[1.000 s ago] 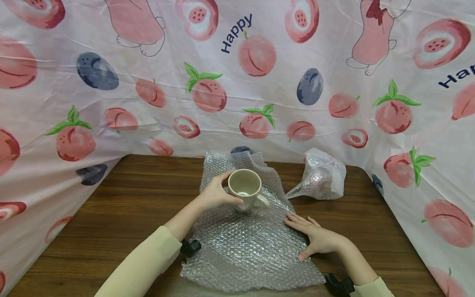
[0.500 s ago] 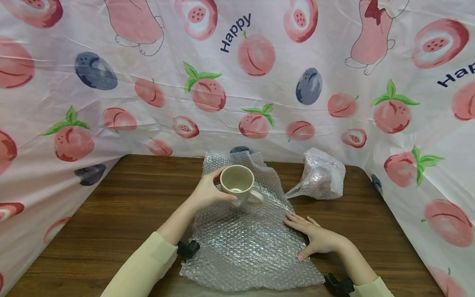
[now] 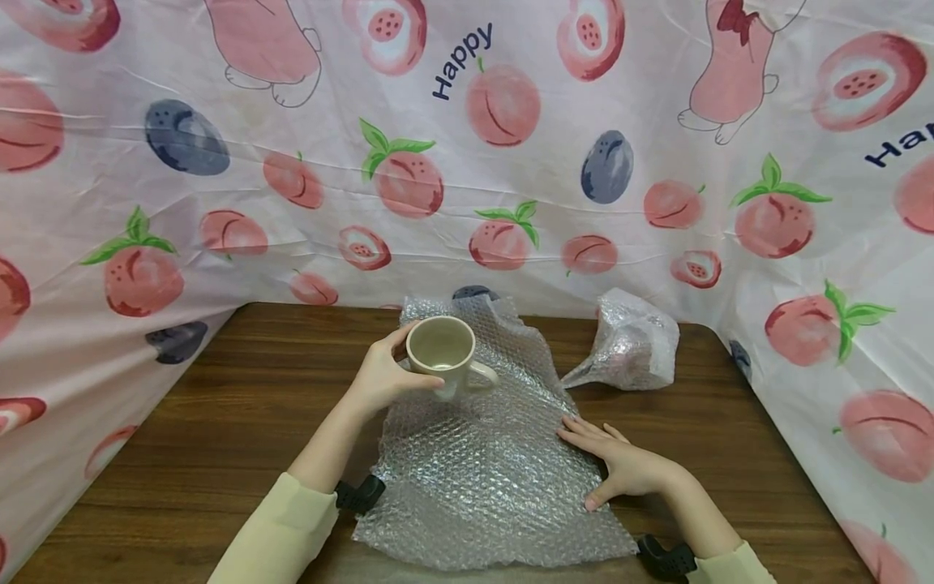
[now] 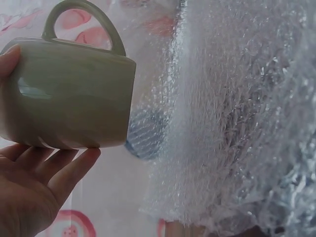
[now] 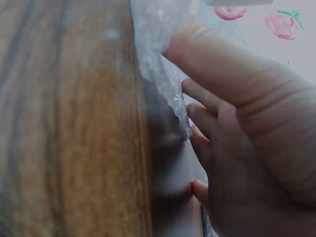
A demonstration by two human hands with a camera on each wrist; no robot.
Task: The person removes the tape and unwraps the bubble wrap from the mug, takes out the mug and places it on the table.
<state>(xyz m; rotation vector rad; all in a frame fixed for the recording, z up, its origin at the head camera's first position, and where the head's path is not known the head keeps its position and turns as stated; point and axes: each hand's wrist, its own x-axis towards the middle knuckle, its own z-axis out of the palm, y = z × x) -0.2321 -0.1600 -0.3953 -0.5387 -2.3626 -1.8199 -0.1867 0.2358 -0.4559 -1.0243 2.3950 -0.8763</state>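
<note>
A pale cream mug (image 3: 441, 354) is gripped by my left hand (image 3: 381, 375), thumb on the near side and fingers round the far left side. Its handle points right, and its inside looks bare. In the left wrist view the mug (image 4: 69, 94) appears greenish, held above the surface. Below it a sheet of bubble wrap (image 3: 489, 478) lies spread lengthwise over the table. My right hand (image 3: 627, 470) rests on the sheet's right edge with fingers spread and straight. The right wrist view shows thumb and fingertips touching the wrap's edge (image 5: 170, 94).
A bundle wrapped in bubble wrap (image 3: 631, 345) stands at the back right of the brown wooden table (image 3: 241, 438). A white fabric backdrop (image 3: 306, 243) printed with peaches closes off the back and both sides. A black wrist camera (image 3: 360, 493) sits on the left wrist.
My left hand has carried the mug to the left and slightly away over the bubble wrap. The right hand has stayed on the sheet's right edge.
</note>
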